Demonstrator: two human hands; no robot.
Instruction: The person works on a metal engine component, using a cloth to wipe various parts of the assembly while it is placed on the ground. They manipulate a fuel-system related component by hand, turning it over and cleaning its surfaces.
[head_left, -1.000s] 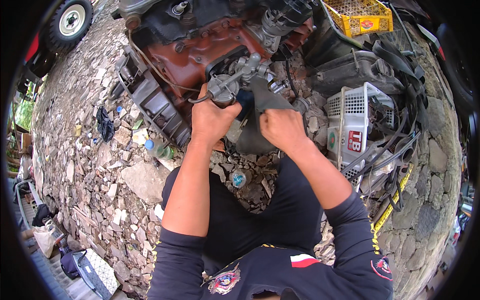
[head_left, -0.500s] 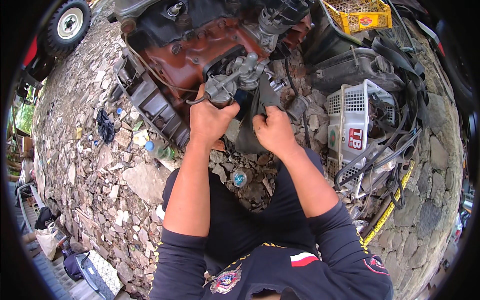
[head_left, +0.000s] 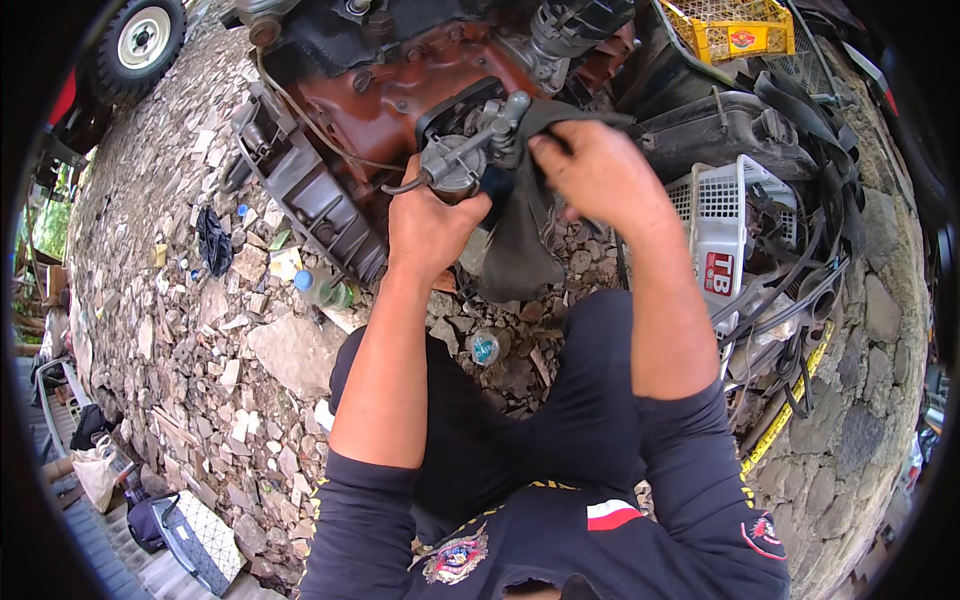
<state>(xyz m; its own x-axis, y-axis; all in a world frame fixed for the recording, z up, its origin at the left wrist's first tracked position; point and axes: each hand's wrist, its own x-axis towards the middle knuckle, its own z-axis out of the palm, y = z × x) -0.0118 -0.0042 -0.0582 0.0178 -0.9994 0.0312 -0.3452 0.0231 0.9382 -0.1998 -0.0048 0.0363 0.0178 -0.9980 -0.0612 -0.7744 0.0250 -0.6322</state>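
Observation:
My left hand (head_left: 437,225) is wrapped round a grey metal engine part (head_left: 455,165) with a round body, a thin curved pipe and several stubs. The part is held up in front of a rust-red engine block (head_left: 400,95). My right hand (head_left: 600,175), partly smeared by motion, grips a dark grey cloth (head_left: 520,262) at its upper end. The cloth lies against the right side of the metal part and hangs down below it. Part of the metal part is hidden behind the cloth and my left fingers.
Rubble covers the ground, with a plastic bottle (head_left: 318,288) and a clear cup (head_left: 485,348) on it. A white plastic basket (head_left: 722,240) of parts and hoses stands right, below a black box-shaped part (head_left: 715,135) and a yellow crate (head_left: 735,38). A wheel (head_left: 142,40) is far left.
My right hand has moved up and to the right, drawing the cloth's upper end over the metal part's right side. My left hand still holds the part in nearly the same place.

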